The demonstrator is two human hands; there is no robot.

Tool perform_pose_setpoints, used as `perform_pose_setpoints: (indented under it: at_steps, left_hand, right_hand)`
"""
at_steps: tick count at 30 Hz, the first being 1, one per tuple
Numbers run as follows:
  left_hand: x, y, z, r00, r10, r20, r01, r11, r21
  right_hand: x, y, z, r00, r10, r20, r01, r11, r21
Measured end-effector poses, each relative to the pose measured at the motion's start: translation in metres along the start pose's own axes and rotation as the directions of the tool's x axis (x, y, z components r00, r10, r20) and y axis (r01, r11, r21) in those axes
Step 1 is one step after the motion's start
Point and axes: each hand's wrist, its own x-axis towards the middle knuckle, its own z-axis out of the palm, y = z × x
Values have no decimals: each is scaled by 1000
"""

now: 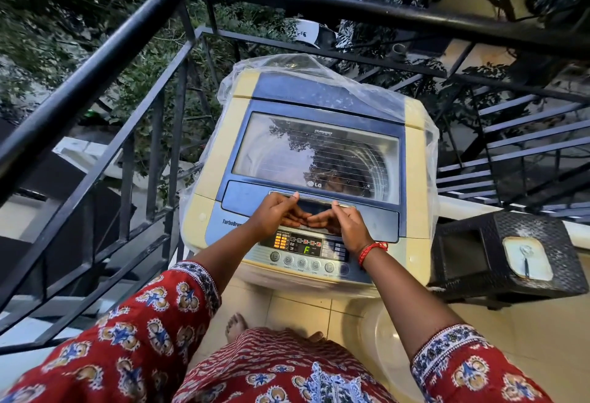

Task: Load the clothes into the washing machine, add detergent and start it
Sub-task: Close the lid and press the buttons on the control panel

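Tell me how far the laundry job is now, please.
Done: control panel is lit, so power is on. In hand: left hand and right hand grip the closed lid at its handle. What is inside is unclear through the glass. Left: detergent and starting, apparently.

One washing machine (306,160), two hands (277,216) (346,227), one plastic cover (319,74), one black stool (507,262)

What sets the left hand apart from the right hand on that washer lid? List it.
1. The left hand is bare at the wrist; the right hand wears a red thread bracelet.
2. The left hand sits nearer the handle's left end, the right hand nearer its right end.

Shared: both curl fingers into the blue glass-windowed washing machine lid's handle recess, fingertips almost meeting.
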Motion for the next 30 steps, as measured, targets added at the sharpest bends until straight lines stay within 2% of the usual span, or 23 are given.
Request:
perform_pose_setpoints:
  at_steps: [30]
  left_hand:
    - [2,-2,-1,1000,-6,-5,6,1000,13]
  right_hand:
    - [-1,-4,1,1000,-14,3,14,1000,11]
